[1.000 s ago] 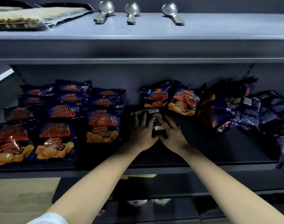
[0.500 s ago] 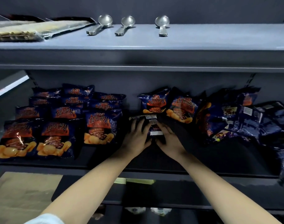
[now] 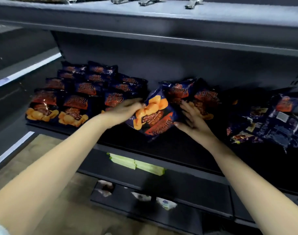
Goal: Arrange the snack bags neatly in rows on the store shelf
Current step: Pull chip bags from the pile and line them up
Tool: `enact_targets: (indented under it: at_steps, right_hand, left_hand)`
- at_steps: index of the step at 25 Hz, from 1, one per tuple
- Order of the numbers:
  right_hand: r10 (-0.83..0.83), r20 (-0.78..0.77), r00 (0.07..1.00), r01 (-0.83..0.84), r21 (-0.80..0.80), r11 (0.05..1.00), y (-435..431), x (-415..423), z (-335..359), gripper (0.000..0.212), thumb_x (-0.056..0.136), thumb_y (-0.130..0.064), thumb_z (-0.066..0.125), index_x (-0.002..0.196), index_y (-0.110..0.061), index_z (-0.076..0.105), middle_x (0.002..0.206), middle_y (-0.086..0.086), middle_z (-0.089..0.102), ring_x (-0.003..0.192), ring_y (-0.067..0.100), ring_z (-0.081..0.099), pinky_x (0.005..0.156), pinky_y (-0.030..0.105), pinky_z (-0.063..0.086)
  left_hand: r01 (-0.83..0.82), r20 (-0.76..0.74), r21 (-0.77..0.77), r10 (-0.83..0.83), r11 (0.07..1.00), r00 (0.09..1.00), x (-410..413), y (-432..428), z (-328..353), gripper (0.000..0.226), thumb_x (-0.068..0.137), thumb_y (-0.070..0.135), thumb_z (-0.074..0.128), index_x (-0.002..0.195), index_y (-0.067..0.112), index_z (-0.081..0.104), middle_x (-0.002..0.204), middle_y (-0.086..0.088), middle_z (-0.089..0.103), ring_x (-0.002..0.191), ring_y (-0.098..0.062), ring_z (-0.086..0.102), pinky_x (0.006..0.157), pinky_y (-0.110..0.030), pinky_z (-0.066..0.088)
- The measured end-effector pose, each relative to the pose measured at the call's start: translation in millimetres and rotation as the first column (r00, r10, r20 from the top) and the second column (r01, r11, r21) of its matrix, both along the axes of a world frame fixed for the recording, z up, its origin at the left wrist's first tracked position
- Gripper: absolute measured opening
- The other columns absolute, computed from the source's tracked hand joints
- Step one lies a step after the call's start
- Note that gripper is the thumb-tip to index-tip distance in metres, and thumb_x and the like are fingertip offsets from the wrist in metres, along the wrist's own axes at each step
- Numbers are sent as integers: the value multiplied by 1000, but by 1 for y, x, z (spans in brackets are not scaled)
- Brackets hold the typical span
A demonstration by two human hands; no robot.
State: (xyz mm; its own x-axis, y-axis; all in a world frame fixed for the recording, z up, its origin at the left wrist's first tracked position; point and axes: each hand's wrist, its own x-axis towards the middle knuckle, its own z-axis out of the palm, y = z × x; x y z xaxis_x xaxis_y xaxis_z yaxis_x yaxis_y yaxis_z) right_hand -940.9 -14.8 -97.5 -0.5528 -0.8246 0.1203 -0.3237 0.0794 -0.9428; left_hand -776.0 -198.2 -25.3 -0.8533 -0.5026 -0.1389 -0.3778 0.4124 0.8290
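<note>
Snack bags, dark blue with orange print, lie across your middle shelf [image 3: 170, 150]. At far left the arranged rows [image 3: 80, 95] run front to back in three overlapping columns, print upright toward you, front bags showing orange snack pictures. Just right of the third column, your left hand [image 3: 126, 110] reaches in palm down, blurred; its fingers [image 3: 136, 103] are on the upper left edge of the tilted bag [image 3: 153, 116] and appear to pinch it, though the blur keeps me from telling how firmly. That bag sits turned round, its lettering upside down to you, lower corner pointing at the shelf's front edge, body lifted at a slant between both hands. Behind it, two more bags [image 3: 192, 94] lean near the back panel, print facing forward. Your right hand [image 3: 194, 121] is spread open, fingers apart, thumb touching the right edge of the tilted bag and fingertips [image 3: 185, 104] against the bags behind; it grips nothing that I can see. Further right, well apart from the hands, a loose heap of bags [image 3: 272, 122] lies jumbled, some back side up with pale labels showing. Above, the upper shelf [image 3: 161, 16] carries metal utensil handles [image 3: 192, 4] at the frame's top edge. Below, green packs [image 3: 138, 164] sit on a lower shelf.
</note>
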Motion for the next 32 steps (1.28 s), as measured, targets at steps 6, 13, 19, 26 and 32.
enact_targets:
  at_steps: [6,13,19,26,32]
  right_hand:
    - [352,59,934,-354,289,889,-30,44,13,39,78,-26,72,113,-30,56,114,-12,62,104,0,57,92,18,43]
    - [547,1,837,-491,441,751,-63,66,20,30,76,-19,76,102,-23,61,100,-10,67,94,6,63,85,18,48]
    - [698,-356,622,-271,738,618,-103,101,49,47,75,-36,75,112,-14,56,100,-2,58,85,13,54,70,22,43]
    - [129,-368,921,-72,163,984,-124,87,65,43,78,-35,73,118,-33,58,100,-9,68,83,8,65,79,31,51]
    - [-194,185,964,210,-72,975,-128,91,39,38,91,-30,54,128,-27,46,120,6,62,87,11,65,63,20,56]
  left_hand:
    - [-71,65,315,53,946,996,44,-10,-5,16,92,27,52,106,21,59,110,0,65,98,-14,63,88,-27,50]
    - [-6,-5,-343,5,939,1000,86,-26,-4,73,83,42,64,144,26,27,136,0,48,121,-10,48,102,-24,37]
    - [498,506,-758,-102,422,857,69,-20,-7,99,63,71,65,143,27,27,119,-3,62,107,-24,58,81,-31,49]
    - [120,112,-267,-93,956,989,84,-77,-26,59,70,45,77,121,22,57,114,7,62,106,-12,57,89,-23,46]
    - [-346,-168,285,402,894,900,86,-96,-31,51,80,45,65,123,21,51,112,7,57,115,-15,51,91,-23,39]
